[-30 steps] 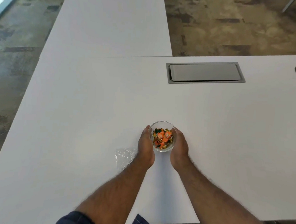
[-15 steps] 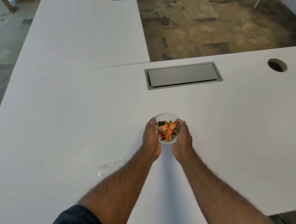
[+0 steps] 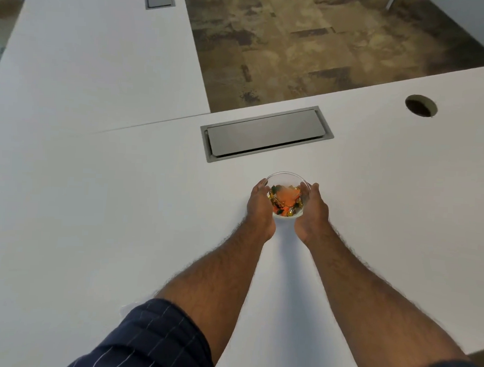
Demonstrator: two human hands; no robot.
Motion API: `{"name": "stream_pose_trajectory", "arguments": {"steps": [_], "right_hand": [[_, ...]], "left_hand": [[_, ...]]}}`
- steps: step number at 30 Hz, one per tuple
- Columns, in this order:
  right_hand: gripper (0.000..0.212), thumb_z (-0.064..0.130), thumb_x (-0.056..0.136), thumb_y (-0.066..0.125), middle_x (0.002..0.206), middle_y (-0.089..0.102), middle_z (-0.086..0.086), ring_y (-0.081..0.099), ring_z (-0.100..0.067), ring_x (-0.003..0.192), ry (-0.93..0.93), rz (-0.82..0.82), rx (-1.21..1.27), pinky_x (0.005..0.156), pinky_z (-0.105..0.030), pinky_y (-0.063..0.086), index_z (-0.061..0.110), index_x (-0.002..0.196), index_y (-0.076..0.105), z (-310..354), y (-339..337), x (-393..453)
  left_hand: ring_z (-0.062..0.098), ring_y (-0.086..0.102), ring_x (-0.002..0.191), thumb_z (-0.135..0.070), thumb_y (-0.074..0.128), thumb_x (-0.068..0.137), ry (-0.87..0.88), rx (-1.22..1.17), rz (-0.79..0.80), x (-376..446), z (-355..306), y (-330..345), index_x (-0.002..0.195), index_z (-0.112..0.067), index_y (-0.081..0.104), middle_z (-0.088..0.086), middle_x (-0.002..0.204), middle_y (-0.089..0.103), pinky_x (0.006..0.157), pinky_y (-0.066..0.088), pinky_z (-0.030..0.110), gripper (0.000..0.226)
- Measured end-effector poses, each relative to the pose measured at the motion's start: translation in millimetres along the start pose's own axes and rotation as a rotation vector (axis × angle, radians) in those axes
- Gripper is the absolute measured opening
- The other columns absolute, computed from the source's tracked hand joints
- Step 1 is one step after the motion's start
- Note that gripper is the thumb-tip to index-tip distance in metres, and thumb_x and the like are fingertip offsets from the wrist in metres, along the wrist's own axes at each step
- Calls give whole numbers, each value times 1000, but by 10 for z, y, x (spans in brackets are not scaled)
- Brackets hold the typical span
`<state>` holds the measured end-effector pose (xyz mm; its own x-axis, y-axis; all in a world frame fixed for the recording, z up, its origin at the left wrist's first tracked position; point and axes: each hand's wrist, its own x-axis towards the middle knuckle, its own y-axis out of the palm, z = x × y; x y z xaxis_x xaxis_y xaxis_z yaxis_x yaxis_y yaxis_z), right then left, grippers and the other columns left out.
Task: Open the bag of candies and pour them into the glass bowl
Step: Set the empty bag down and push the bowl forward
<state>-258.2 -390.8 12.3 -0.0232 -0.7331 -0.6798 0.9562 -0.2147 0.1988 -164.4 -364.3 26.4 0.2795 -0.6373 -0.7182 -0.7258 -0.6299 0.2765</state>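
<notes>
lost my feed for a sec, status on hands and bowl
Left hand and right hand cupped around the glass bowl. Candies in the bowl, bowl on the white table. Nothing in the way.

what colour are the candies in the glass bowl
Mostly orange, with gold and dark wrappers; the candies show in the head view.

Soft, even daylight fills the room, leaving the broad white matte tabletop (image 3: pixel 94 203) bright but free of glare. A faint grey shadow pools between the two bare forearms. The wrapped orange and gold candies (image 3: pixel 286 201) smear with motion blur. Wide-angle bending curves the table edges, and the navy pinstriped sleeve (image 3: pixel 148 344) near the bottom looks soft.
</notes>
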Motion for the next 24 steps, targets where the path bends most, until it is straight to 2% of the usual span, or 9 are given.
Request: {"name": "stream_pose_trajectory", "arguments": {"steps": [5,12,17,21,24], "right_hand": [[51,47,104,27,145,53,-5,51,-25,130,6,-19,-1,107,-41,41,19,137,53,123,-137,183],[52,48,104,27,145,53,-6,50,-27,132,31,-31,-8,113,-46,38,17,136,54,149,-181,315],[50,46,104,29,144,54,-6,50,-27,131,41,-38,23,112,-46,40,17,136,53,126,-210,323],[51,48,103,30,147,51,-6,49,-28,132,18,-41,63,112,-47,39,18,141,48,143,-235,315],[55,53,101,32,148,49,-5,48,-26,133,-67,-138,-59,112,-44,38,20,142,47,178,-208,276]], "left_hand": [[12,45,109,-32,40,102,-7,43,0,123,74,210,136,-28,50,1,147,48,83,42,29,36],[12,43,110,-34,39,102,8,92,-9,270,121,265,136,-28,49,1,148,47,87,41,31,36],[12,46,110,-32,38,103,17,123,13,307,171,243,135,-27,49,1,146,49,88,44,30,34],[12,44,112,-34,34,104,35,190,59,274,190,223,140,-26,44,2,148,46,94,40,32,38],[12,39,118,-36,32,104,28,237,79,239,201,154,145,-24,39,2,152,39,106,33,36,42]]}}
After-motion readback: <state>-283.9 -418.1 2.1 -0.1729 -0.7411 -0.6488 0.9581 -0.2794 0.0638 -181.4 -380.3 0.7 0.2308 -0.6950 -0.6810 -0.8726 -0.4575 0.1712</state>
